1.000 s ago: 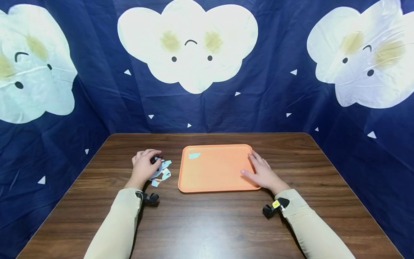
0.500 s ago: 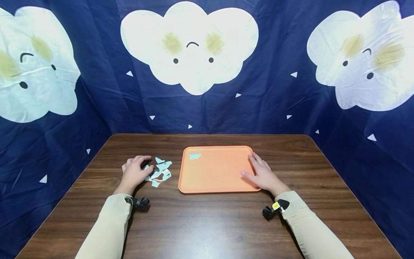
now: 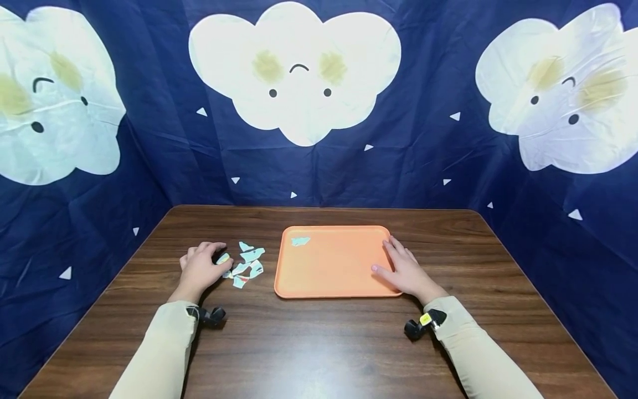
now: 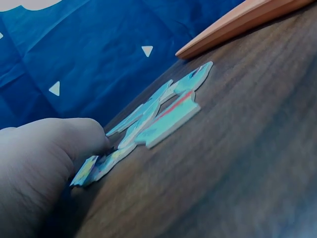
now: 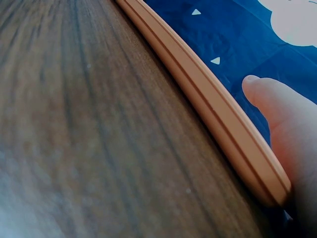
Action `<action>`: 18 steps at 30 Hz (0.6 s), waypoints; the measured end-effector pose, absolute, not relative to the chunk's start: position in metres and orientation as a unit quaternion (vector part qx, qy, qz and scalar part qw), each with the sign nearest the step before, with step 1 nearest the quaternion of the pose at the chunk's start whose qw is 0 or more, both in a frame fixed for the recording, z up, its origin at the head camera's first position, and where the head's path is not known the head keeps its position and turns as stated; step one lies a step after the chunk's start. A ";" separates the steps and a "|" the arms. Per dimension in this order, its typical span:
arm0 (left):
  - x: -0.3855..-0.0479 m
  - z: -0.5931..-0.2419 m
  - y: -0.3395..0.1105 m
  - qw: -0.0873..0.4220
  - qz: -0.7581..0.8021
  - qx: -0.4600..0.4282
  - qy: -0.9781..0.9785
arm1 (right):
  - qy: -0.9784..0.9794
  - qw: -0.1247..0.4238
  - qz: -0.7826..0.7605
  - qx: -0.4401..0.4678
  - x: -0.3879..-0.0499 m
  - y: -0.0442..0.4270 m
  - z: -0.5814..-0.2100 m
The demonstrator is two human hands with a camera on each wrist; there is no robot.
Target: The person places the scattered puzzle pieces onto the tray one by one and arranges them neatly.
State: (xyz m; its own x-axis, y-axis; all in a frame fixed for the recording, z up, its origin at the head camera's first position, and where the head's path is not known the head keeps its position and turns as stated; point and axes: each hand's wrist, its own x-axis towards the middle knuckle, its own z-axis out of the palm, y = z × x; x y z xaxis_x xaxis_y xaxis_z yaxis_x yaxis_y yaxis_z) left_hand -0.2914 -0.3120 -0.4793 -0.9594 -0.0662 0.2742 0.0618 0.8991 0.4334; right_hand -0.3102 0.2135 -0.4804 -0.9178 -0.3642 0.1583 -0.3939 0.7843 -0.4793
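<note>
Several irregular light-blue puzzle pieces (image 3: pixel 252 255) lie close together on the table, left of a flat orange tray (image 3: pixel 329 271). At the left end of the group, my left hand (image 3: pixel 200 269) pinches one piece (image 3: pixel 222 258) between thumb and curled fingers. In the left wrist view that piece (image 4: pixel 84 171) tilts beside the thumb, and the fingertips are hidden. Over the right rim of the tray rests my right hand (image 3: pixel 406 269), its fingers straight and its thumb (image 5: pixel 272 99) reaching above the tray floor. One more piece (image 3: pixel 300 241) lies in the tray's far-left corner.
The brown wooden table (image 3: pixel 319 343) carries everything. Behind it and at both sides hangs a dark blue cloth (image 3: pixel 319 172) with white clouds. Each wrist wears a small black camera (image 3: pixel 213 317).
My left hand has moved left and a little toward me, from above the middle of the pieces to the leftmost one, uncovering the others. My right hand and the tray have stayed put.
</note>
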 end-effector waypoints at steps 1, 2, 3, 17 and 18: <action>-0.290 -0.479 -0.312 0.143 -0.224 0.002 -0.964 | -0.944 0.029 0.260 0.201 -0.310 0.214 -0.480; -0.289 -0.478 -0.313 0.143 -0.222 0.002 -0.964 | -0.944 0.030 0.260 0.201 -0.310 0.214 -0.480; -0.288 -0.478 -0.313 0.143 -0.220 0.002 -0.965 | -0.944 0.030 0.260 0.200 -0.310 0.215 -0.480; -0.278 -0.477 -0.313 0.150 -0.199 0.007 -0.968 | -0.943 0.023 0.263 0.202 -0.310 0.216 -0.480; -0.278 -0.477 -0.314 0.148 -0.198 0.010 -0.969 | -0.942 0.023 0.265 0.204 -0.310 0.215 -0.480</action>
State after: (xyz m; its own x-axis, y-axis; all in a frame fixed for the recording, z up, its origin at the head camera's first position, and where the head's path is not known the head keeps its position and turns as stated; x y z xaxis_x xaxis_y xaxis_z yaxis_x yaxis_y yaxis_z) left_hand -0.2777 -0.3137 -0.4766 -0.9557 -0.0784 0.2837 0.0390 0.9215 0.3863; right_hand -0.3100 0.2151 -0.4804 -0.9160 -0.3716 0.1514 -0.3961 0.7765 -0.4900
